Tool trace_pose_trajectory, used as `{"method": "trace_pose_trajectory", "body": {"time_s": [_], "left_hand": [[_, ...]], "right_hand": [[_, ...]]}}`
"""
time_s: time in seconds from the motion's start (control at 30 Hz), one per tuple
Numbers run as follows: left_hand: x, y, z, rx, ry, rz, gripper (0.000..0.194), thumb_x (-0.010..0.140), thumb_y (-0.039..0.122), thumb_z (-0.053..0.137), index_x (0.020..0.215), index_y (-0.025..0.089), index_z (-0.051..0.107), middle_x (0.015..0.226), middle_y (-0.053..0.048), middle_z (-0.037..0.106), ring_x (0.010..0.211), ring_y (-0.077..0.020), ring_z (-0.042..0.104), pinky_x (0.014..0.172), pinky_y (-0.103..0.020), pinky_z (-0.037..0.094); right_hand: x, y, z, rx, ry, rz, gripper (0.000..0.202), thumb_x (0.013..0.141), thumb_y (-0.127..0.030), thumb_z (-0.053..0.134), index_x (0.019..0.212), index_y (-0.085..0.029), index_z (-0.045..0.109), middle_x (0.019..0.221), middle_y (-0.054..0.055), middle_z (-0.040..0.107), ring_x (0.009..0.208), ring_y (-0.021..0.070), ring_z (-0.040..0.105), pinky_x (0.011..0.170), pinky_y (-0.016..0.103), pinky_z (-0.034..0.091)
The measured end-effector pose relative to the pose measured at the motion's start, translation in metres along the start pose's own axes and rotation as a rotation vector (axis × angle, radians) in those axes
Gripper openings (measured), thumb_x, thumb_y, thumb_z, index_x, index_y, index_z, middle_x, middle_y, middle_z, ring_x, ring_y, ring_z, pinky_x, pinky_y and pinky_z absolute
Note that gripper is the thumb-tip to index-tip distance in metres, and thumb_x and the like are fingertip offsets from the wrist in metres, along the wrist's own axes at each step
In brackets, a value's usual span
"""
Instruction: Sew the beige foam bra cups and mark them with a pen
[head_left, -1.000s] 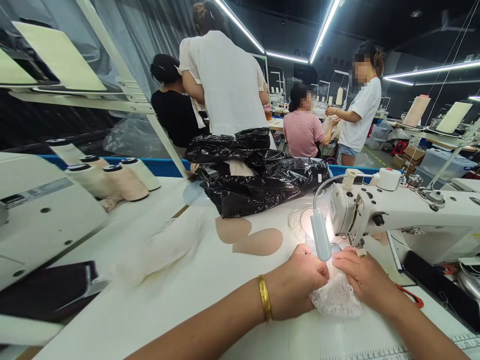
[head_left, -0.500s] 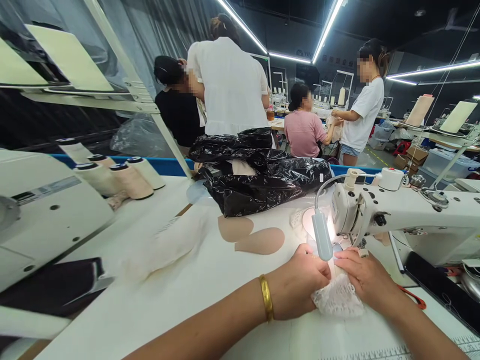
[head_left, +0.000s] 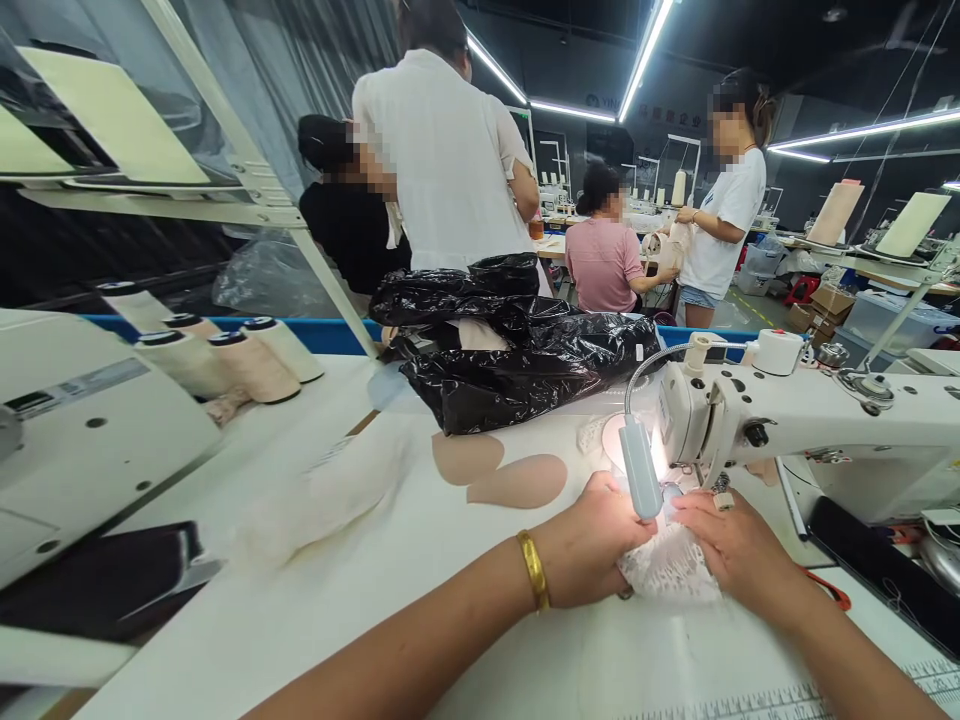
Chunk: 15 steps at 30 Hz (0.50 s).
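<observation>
White lace fabric [head_left: 670,566] lies under the needle end of a white sewing machine [head_left: 817,415], lit by a small grey lamp [head_left: 640,468]. My left hand [head_left: 596,545], with a gold bangle at its wrist, is closed on the lace's left edge, its fingertips partly behind the lamp. My right hand [head_left: 731,545] lies with fingers stretched out over the right side of the lace, close to the presser foot. Two beige oval pads [head_left: 517,481] rest on the table to the left of my hands.
A black plastic bag [head_left: 517,370] sits behind the pads. Thread cones [head_left: 255,365] and a second machine [head_left: 97,430] stand at left. Sheer white fabric [head_left: 322,500] lies on the table [head_left: 375,610]. A dark tray [head_left: 885,570] and red-handled tool [head_left: 832,590] are at right. Several people work beyond.
My left hand has moved slightly up and left, and the lace between my hands has shifted up and is spread flatter. Behind the bag, the person in white leans differently.
</observation>
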<state>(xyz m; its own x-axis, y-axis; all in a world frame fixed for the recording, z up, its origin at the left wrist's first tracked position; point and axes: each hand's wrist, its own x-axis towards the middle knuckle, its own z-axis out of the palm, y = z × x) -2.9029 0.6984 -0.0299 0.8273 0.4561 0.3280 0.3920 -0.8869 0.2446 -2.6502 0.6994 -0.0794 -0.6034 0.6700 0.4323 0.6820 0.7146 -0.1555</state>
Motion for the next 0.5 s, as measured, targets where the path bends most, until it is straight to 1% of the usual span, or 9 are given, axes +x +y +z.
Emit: {"method": "trace_pose_trajectory", "body": {"time_s": [0.07, 0.13, 0.2, 0.27, 0.37, 0.5], "left_hand": [[0.000, -0.001, 0.000, 0.013, 0.019, 0.002, 0.019, 0.068, 0.000, 0.060, 0.069, 0.019, 0.056, 0.085, 0.002, 0.068, 0.076, -0.0171, 0.054, 0.088, -0.038, 0.031], [-0.001, 0.000, 0.000, 0.028, 0.024, 0.013, 0.020, 0.068, -0.001, 0.060, 0.066, 0.018, 0.053, 0.079, 0.004, 0.067, 0.072, -0.0156, 0.052, 0.088, -0.038, 0.031], [-0.002, 0.001, 0.002, 0.053, 0.027, 0.026, 0.022, 0.067, -0.002, 0.060, 0.062, 0.017, 0.049, 0.074, 0.005, 0.066, 0.068, -0.0141, 0.049, 0.087, -0.038, 0.031], [-0.003, 0.001, 0.003, 0.084, 0.034, 0.028, 0.024, 0.066, -0.002, 0.060, 0.060, 0.016, 0.046, 0.074, 0.006, 0.067, 0.066, -0.0131, 0.049, 0.085, -0.038, 0.030], [-0.005, -0.001, 0.005, 0.120, 0.035, 0.020, 0.024, 0.066, -0.002, 0.060, 0.059, 0.016, 0.047, 0.072, 0.007, 0.066, 0.065, -0.0130, 0.051, 0.088, -0.038, 0.031], [-0.004, -0.008, 0.006, 0.201, 0.040, 0.008, 0.022, 0.071, 0.001, 0.064, 0.061, 0.019, 0.054, 0.067, 0.005, 0.064, 0.068, -0.0159, 0.056, 0.092, -0.038, 0.032]], "right_hand": [[0.001, -0.007, -0.008, 0.042, 0.003, -0.032, 0.046, 0.090, 0.001, 0.040, 0.114, -0.026, 0.068, 0.111, 0.005, 0.075, 0.105, 0.0260, 0.063, 0.089, 0.041, 0.049], [0.001, -0.014, -0.017, 0.096, -0.028, -0.079, 0.040, 0.094, -0.003, 0.040, 0.111, -0.027, 0.067, 0.100, 0.004, 0.074, 0.100, 0.0244, 0.061, 0.086, 0.038, 0.048], [0.000, -0.020, -0.023, 0.129, -0.083, -0.133, 0.033, 0.097, -0.005, 0.040, 0.101, -0.026, 0.065, 0.091, 0.003, 0.069, 0.093, 0.0224, 0.059, 0.083, 0.036, 0.046], [0.000, -0.024, -0.025, 0.138, -0.110, -0.179, 0.031, 0.097, -0.003, 0.039, 0.089, -0.024, 0.061, 0.085, 0.002, 0.065, 0.087, 0.0210, 0.055, 0.079, 0.036, 0.044], [-0.001, -0.025, -0.025, 0.175, -0.115, -0.237, 0.030, 0.097, -0.003, 0.038, 0.085, -0.022, 0.057, 0.084, 0.003, 0.062, 0.085, 0.0202, 0.051, 0.077, 0.036, 0.042], [0.000, -0.026, -0.025, 0.234, -0.113, -0.265, 0.029, 0.100, -0.004, 0.038, 0.094, -0.022, 0.060, 0.092, 0.002, 0.066, 0.087, 0.0196, 0.051, 0.076, 0.035, 0.042]]}}
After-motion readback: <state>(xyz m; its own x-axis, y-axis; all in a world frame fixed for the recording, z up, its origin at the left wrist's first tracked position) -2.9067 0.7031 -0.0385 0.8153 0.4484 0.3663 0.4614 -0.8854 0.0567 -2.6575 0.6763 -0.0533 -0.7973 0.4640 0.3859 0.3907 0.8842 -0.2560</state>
